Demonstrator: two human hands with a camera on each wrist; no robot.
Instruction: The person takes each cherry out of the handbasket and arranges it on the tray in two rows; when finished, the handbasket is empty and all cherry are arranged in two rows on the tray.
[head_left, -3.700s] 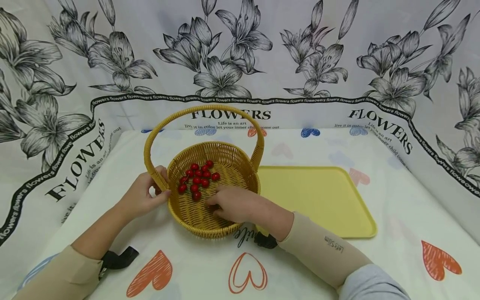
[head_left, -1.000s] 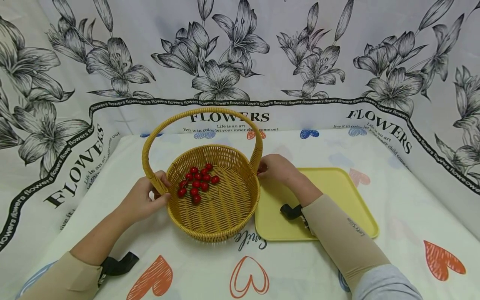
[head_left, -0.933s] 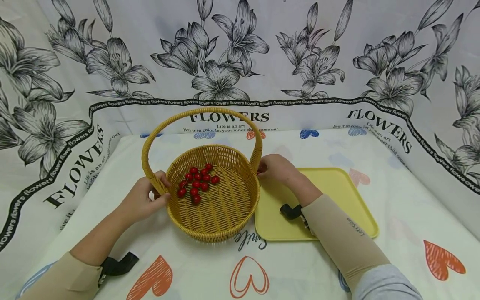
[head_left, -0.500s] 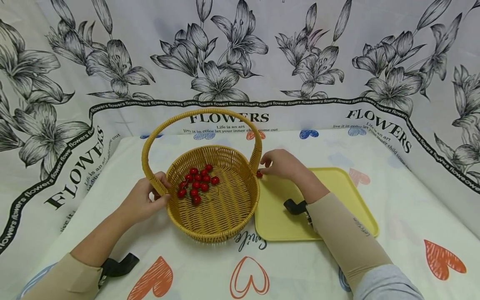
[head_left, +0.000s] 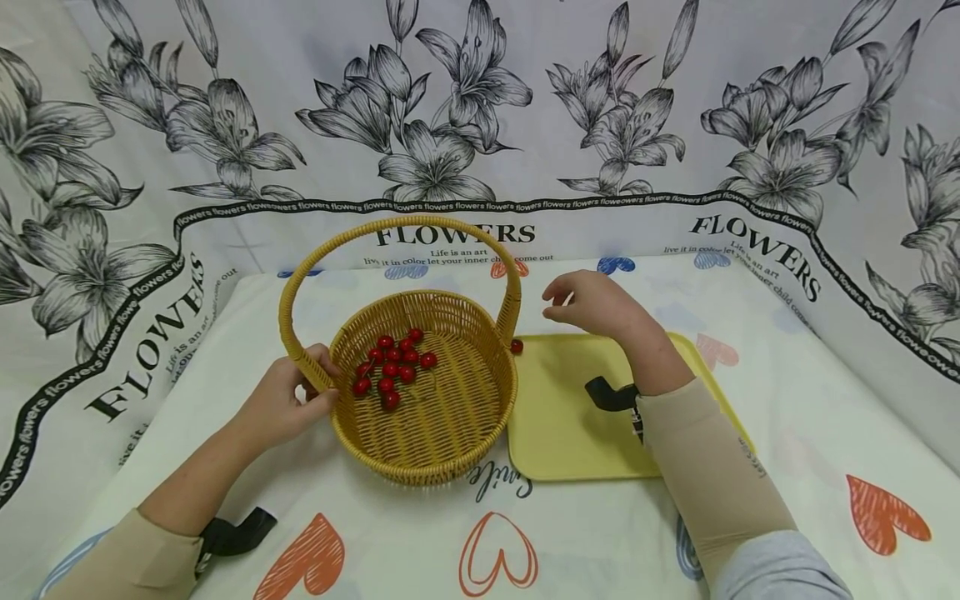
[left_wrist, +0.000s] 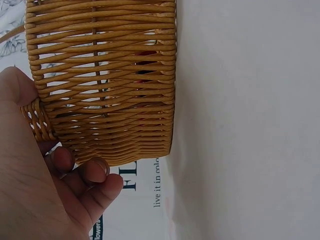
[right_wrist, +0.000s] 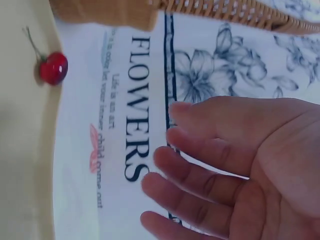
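A woven basket (head_left: pixel 420 446) with a tall arched handle stands left of the middle in the head view. Several red cherries (head_left: pixel 391 354) lie inside it, toward its left. My left hand (head_left: pixel 288 396) grips the foot of the handle at the left side; in the left wrist view, the thumb and curled fingers (left_wrist: pixel 102 192) are around that part. One cherry with its stem (right_wrist: pixel 53 68) lies at the back left corner of the yellow tray (head_left: pixel 555 450), close beside the basket. My right hand (head_left: pixel 596 308) hovers above the tray's back edge, fingers relaxed and nothing in them.
The basket's arched handle (head_left: pixel 420 221) rises high over its bowl. The tray sits directly right of the basket on a white cloth (head_left: pixel 405 542) printed with hearts. Behind stands a flower-printed curtain (head_left: pixel 525 150).
My right hand has moved from inside the basket to the tray's back left corner, let go of a cherry there, then drawn up and right. The left hand keeps its grip.
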